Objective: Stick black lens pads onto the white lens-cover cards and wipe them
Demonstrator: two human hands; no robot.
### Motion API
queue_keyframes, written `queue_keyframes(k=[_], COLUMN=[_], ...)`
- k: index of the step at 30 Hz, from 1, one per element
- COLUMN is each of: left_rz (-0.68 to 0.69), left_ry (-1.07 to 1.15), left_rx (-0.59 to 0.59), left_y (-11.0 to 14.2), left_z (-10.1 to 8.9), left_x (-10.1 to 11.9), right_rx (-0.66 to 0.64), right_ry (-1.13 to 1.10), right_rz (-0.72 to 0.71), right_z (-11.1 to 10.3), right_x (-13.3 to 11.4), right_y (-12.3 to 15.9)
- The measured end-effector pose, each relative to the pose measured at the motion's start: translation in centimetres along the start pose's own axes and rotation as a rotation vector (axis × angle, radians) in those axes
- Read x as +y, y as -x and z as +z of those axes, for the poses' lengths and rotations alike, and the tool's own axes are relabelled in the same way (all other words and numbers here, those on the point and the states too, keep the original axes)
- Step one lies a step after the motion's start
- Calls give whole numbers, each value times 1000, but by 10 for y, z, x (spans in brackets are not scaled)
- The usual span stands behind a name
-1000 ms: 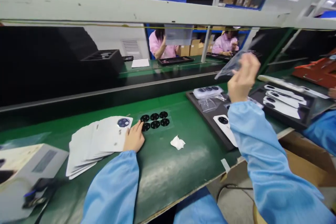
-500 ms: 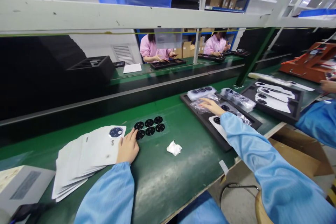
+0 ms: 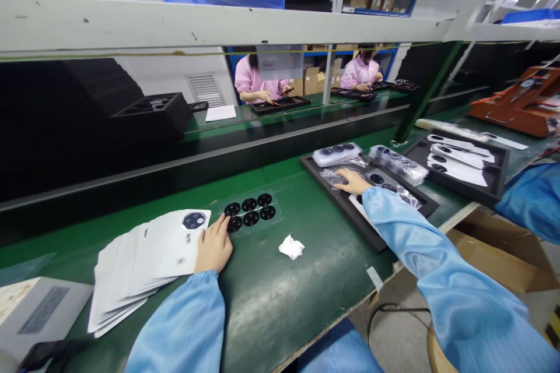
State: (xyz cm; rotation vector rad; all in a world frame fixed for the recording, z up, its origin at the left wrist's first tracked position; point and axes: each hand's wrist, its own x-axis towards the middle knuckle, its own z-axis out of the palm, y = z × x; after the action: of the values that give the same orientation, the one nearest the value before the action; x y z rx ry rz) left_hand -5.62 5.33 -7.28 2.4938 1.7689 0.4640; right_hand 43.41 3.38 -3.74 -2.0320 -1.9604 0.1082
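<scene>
My left hand (image 3: pixel 214 246) rests on the green bench with its fingers stretched out. Its fingertips touch the near left corner of a clear film carrying several round black camera-lens covers (image 3: pixel 251 218). Beside it on the left is a fanned stack of white phone back panels (image 3: pixel 144 253), the top one bearing a dark camera disc. Over a black tray (image 3: pixel 365 230) on the right, my right hand (image 3: pixel 352 181) reaches down onto crumpled clear plastic wrap (image 3: pixel 329 177), thumb and fingers apart. A white panel (image 3: pixel 365 210) lies partly hidden under my right wrist and sleeve.
Wrapped lens packs (image 3: pixel 336 154) lie in the tray. Crumpled white paper (image 3: pixel 291 247) sits mid-bench. Another tray with white panels (image 3: pixel 457 163) and an orange press (image 3: pixel 516 102) stand farther right, near a co-worker's blue sleeve (image 3: pixel 531 204). A white box (image 3: pixel 48 309) is at left.
My right hand has lowered onto the plastic wrap in the tray, its fingers now bent downward. My left hand stays in place by the lens-cover film.
</scene>
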Motion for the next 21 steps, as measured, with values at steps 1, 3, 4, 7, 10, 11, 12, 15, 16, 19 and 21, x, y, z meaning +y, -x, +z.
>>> queue_keyframes(k=[1, 3, 4, 7, 10, 11, 12, 15, 16, 19, 21], left_rz=[0, 0, 0, -1, -4, -5, -6, 1, 7, 42, 73], left_ry=[1, 4, 4, 2, -7, -12, -16, -23, -20, -1, -8], left_rx=[0, 0, 0, -1, -3, -3, -3, 2, 3, 4, 24], left_y=[0, 0, 0, 0, 0, 0, 0, -1, -2, -1, -2], left_z=[0, -1, -2, -2, -1, -1, -1, -4, -5, -6, 0], left_x=[0, 1, 2, 2, 0, 0, 0, 2, 3, 0, -11], right_rx=[8, 36, 56, 120, 162, 170, 174, 160, 145, 90, 54], right_ry=[3, 0, -4, -19, -29, -29, -27, -10, -2, 28, 45], right_rz=[-3, -8, -9, -11, -19, -19, -16, 10, 26, 96, 159], right_z=[-1, -4, -5, -5, 2, 5, 7, 8, 5, -7, -14], right_x=[2, 4, 5, 3, -6, -9, -12, -20, -22, -29, -33], right_y=[-1, -3, -4, -8, -9, -8, -8, -6, -4, 3, 8])
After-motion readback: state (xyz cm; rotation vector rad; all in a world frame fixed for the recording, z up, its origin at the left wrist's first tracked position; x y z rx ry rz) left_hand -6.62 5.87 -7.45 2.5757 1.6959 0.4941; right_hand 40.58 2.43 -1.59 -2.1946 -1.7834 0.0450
